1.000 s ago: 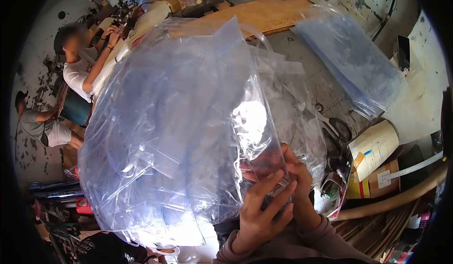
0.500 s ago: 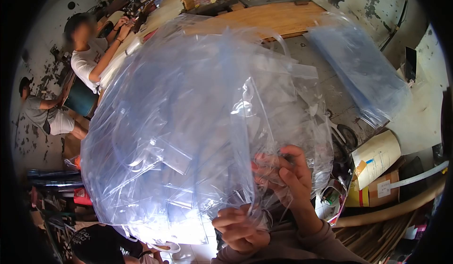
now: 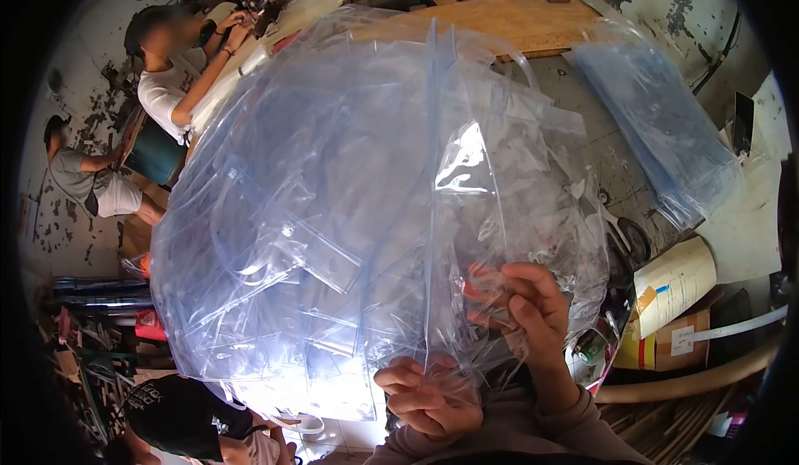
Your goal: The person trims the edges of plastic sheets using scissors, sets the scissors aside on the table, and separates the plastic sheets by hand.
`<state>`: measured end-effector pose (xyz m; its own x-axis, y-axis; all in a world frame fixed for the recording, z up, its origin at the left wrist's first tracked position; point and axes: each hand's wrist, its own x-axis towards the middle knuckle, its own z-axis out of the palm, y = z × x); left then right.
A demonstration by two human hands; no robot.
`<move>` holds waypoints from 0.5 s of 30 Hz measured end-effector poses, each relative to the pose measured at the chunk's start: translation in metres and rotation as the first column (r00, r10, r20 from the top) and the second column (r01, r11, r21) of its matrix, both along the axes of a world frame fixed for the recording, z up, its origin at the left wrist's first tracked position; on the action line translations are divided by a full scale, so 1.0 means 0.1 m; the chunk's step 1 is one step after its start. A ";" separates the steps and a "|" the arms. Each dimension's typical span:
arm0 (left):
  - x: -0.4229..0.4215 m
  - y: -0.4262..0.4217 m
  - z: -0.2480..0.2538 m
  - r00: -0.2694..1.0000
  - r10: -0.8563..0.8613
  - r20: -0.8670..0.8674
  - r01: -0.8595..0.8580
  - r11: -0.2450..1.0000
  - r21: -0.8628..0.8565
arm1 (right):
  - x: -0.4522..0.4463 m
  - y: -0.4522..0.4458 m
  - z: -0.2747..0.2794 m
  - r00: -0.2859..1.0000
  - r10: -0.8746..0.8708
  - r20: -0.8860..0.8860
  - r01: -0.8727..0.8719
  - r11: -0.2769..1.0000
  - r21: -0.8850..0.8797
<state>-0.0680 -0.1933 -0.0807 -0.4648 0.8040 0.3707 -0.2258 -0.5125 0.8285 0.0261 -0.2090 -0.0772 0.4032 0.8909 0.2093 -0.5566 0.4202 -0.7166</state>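
A big heap of clear plastic sheeting [image 3: 333, 174], with straight seams and strap-like strips, fills the middle of the head view. At its near edge, my left hand [image 3: 429, 398] is closed, fingers curled round a bunched part of the plastic. Just right of it and slightly higher, my right hand [image 3: 537, 303] pinches the clear sheet between thumb and fingers. Some of its fingers lie behind the see-through film. A bright glare patch shows on the plastic above my hands.
Folded bluish plastic sheets [image 3: 657, 132] lie at the right, with black-handled scissors [image 3: 628, 240] nearer me. A cardboard box [image 3: 678, 340] and a paper roll [image 3: 676, 278] stand beside them. One person [image 3: 171, 82] works at the far-left table; another person [image 3: 187, 419] is low at the left.
The view has shifted, so the surroundings sit a little further right. My right hand has moved slightly away from my left, and the plastic near it looks more spread. Both hands keep hold.
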 end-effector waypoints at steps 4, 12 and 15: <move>0.01 0.01 0.04 1.000 0.011 -0.017 -0.012 0.999 -0.030 | 0.01 0.01 -0.01 1.000 0.011 0.006 -0.011 1.000 0.008; -0.01 -0.01 -0.02 0.999 0.017 -0.046 -0.019 0.998 -0.057 | 0.01 0.01 -0.02 1.000 -0.002 -0.001 0.002 1.000 0.014; -0.03 0.02 -0.10 0.995 0.049 -0.082 -0.043 0.996 0.077 | -0.04 0.02 0.02 0.992 -0.107 -0.073 0.102 0.992 -0.073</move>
<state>-0.0708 -0.1915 -0.0912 -0.4654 0.7510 0.4685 -0.1317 -0.5821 0.8024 0.0219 -0.2070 -0.0754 0.5074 0.8541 0.1141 -0.5663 0.4303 -0.7029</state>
